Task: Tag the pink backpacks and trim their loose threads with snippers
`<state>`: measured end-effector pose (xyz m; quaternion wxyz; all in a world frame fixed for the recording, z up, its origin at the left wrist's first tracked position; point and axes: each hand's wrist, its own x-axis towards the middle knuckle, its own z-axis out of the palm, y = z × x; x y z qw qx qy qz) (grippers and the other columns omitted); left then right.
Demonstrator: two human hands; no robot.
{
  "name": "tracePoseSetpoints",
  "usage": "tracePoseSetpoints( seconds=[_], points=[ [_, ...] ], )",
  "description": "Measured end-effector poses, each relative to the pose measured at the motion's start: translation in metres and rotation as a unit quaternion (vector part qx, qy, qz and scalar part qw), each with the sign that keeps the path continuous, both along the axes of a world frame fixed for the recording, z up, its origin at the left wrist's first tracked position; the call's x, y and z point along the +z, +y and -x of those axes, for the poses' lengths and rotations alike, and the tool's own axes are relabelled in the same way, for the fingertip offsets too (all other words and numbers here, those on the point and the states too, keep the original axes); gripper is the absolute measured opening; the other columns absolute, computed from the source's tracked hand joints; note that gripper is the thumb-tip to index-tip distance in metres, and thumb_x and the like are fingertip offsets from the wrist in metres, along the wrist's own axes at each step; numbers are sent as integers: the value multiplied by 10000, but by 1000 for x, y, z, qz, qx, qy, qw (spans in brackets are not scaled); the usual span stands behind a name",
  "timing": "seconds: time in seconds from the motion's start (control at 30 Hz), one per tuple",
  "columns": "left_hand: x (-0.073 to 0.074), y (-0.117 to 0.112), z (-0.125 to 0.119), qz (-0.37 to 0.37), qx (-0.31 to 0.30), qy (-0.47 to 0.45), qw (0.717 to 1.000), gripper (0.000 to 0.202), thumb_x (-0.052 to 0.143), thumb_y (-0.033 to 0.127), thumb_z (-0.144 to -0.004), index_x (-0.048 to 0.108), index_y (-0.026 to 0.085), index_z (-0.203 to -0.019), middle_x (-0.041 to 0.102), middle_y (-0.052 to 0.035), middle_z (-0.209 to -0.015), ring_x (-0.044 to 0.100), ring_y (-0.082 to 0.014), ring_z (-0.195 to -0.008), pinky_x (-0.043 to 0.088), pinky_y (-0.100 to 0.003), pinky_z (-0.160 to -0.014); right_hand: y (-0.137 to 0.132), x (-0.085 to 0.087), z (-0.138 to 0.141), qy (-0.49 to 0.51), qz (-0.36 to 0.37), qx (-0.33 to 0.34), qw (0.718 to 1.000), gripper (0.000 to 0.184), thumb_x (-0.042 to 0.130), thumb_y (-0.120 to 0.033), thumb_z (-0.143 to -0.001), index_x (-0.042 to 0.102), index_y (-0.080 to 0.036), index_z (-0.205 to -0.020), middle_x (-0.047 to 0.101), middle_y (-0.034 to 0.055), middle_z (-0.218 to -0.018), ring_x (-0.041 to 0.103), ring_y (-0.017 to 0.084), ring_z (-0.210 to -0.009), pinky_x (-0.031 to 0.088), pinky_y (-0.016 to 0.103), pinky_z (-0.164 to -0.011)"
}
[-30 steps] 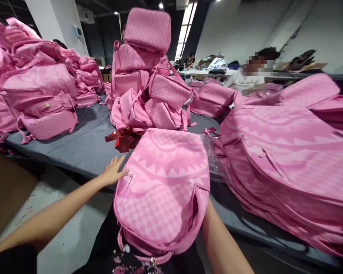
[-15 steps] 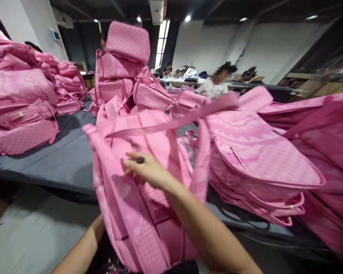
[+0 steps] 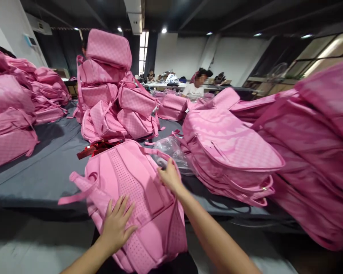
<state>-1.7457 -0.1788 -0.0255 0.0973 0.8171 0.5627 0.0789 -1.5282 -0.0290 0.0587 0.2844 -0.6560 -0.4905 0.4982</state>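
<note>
A pink backpack (image 3: pixel 153 182) leans on the table edge in front of me, its padded back panel and dotted mesh facing up. My left hand (image 3: pixel 117 222) lies flat on its left shoulder strap with the fingers spread. At the bag's right side, my right hand (image 3: pixel 170 177) is closed on the right shoulder strap (image 3: pixel 175 161). A loose pink webbing end (image 3: pixel 71 198) sticks out to the left. Beyond the top of the bag lie red and black tags or packets (image 3: pixel 95 147), partly hidden by it.
Pink backpacks are stacked at the back (image 3: pixel 103 72), in a left pile (image 3: pixel 8 114) and in a tall right pile (image 3: pixel 308 152). More lie stacked close on the right (image 3: pixel 231 140). Clear plastic (image 3: pixel 171 150) rests on the grey-covered table (image 3: pixel 54 152). A person (image 3: pixel 194 89) sits beyond.
My right hand has moved from the bag's middle to its right strap. My left hand has come from behind the bag onto its front. The raised strap is down, and the bag leans farther back.
</note>
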Motion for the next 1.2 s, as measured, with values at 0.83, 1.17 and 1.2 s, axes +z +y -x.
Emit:
tracePoseSetpoints(
  seconds=[0.83,1.17,1.2],
  points=[
    [40,203,-62,-185,-315,12,931,398,568,505,-920,662,162,-740,630,-44,-708,532,-183,-686,359,-368,-719,-125,-90,-21,-166,-104,-62,979,362,458,-367,-839,656,-172,-1072,759,98,-911,724,240,-743,518,284,-639],
    [75,263,-3,-191,-331,42,923,490,540,594,-901,702,170,-713,635,-74,-809,501,-216,-855,331,-436,-895,-123,-88,-17,-203,-92,-10,975,439,396,-404,-867,639,-135,-1113,745,128,-836,693,243,-632,489,299,-578],
    [80,273,5,-216,-308,59,925,486,525,583,-913,711,173,-729,639,-80,-834,502,-229,-900,331,-455,-927,-122,-87,-17,-201,-94,-13,975,443,401,-411,-868,639,-133,-1117,742,128,-829,687,239,-625,491,299,-581]
  ],
)
